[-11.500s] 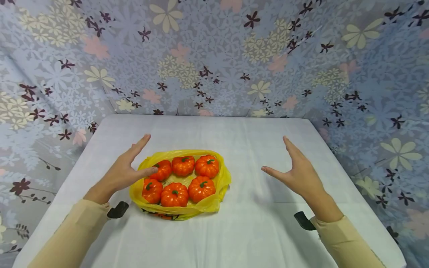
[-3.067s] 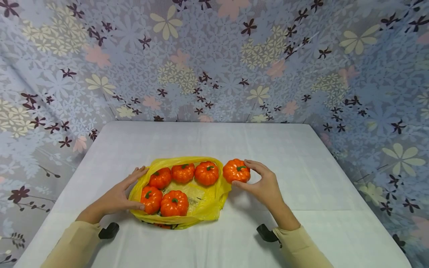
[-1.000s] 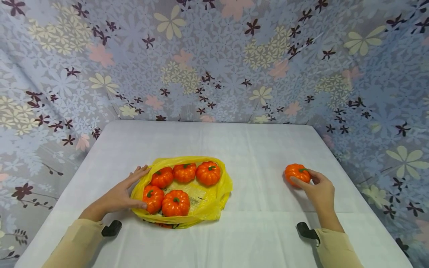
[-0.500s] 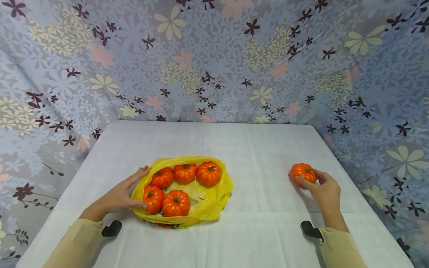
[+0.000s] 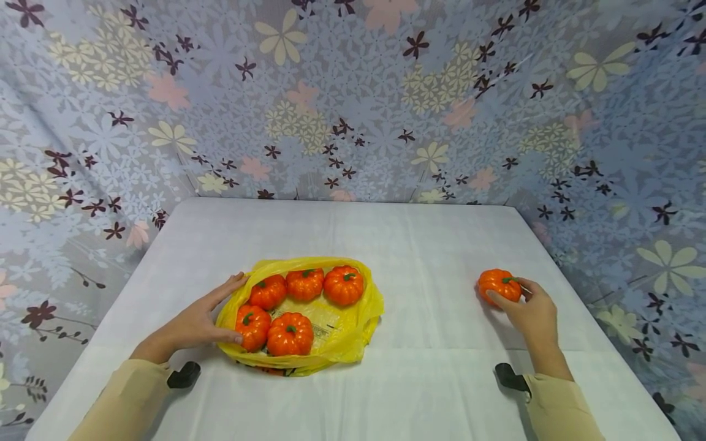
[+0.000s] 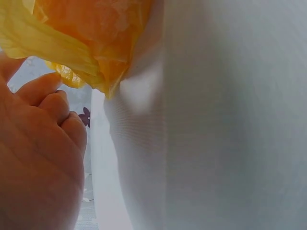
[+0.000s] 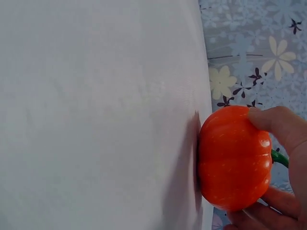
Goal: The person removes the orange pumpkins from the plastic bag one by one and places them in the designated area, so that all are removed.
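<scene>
A yellow plastic bag (image 5: 353, 343), its rim rolled open, stands left of centre in the head view. Inside lie several small orange pumpkins (image 5: 290, 334) with green stems. At the bag's left end, my left hand (image 5: 190, 324) holds its side, thumb over the near rim and fingers around the outer side; in the left wrist view the fingers (image 6: 55, 105) are bent beside the yellow plastic. Far to the right, my right hand (image 5: 535, 315) grips one pumpkin (image 7: 235, 158) between thumb and fingers. It appears to sit on the table cloth, stem toward the palm.
A white cloth covers the table (image 5: 419, 392). Floral fabric (image 5: 353, 98) hangs behind and at both sides. The table's right edge runs beyond the right hand. Small black devices (image 5: 184, 375) are strapped at both wrists.
The right hand has taken one pumpkin from the bag's near right and carried it right across the table. Over the last half second it barely moves. The left hand came to the bag and stays.
</scene>
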